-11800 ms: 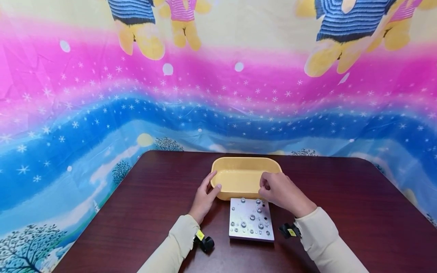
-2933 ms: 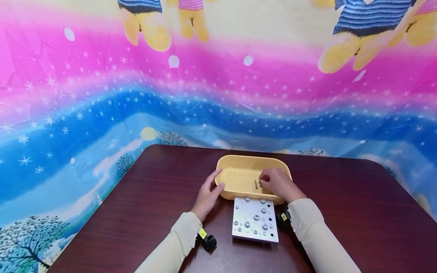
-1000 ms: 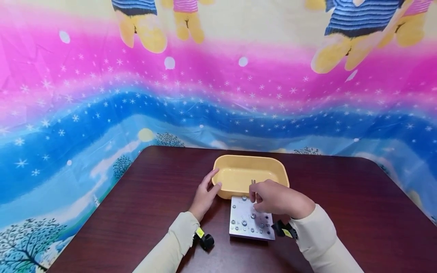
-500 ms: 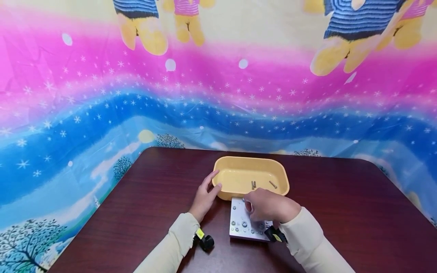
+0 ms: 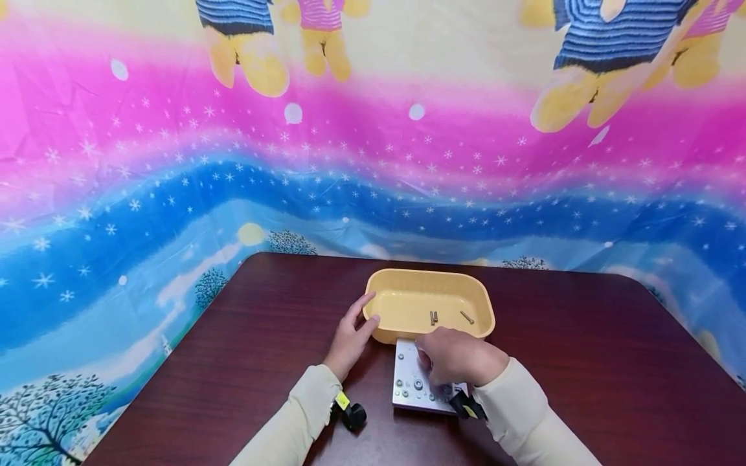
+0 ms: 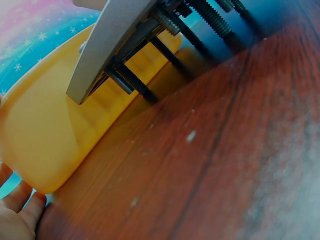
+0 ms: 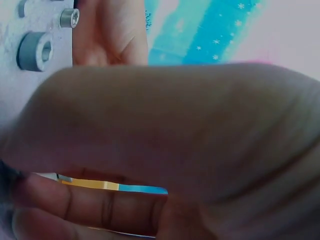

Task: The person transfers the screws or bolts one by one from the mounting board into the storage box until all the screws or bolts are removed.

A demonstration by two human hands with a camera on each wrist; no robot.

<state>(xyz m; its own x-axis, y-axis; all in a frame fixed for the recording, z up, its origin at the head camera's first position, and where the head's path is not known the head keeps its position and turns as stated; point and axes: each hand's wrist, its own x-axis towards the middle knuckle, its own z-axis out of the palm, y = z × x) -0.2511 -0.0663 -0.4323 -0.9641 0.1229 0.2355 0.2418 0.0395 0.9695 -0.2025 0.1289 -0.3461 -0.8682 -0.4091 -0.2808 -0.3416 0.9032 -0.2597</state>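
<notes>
My left hand (image 5: 348, 338) holds the left end of a yellow plastic tray (image 5: 430, 274), thumb and forefinger at its rim. Other fingertips lie along its outer wall in the left wrist view. My right hand (image 5: 460, 357) is over a silver metal plate (image 5: 405, 362) in front of the tray, fingers curled, pinching at a socket-head screw hidden beneath them. Other socket-head screws (image 7: 36, 52) stand in the plate beside my thumb. Threaded shanks (image 6: 165, 52) stick out under the plate. Loose screws (image 5: 467, 317) lie in the tray.
Everything sits on a dark red-brown wooden table (image 5: 291, 291). Behind its far edge hangs a printed cloth (image 5: 373, 194) with snowflakes and bears. A black wrist camera (image 5: 353, 415) on the left sleeve hangs near the plate's left side.
My right hand has moved from the tray to the plate, shifting little in the last half second. Three screws now show in the tray. My left hand stays at the tray's end.
</notes>
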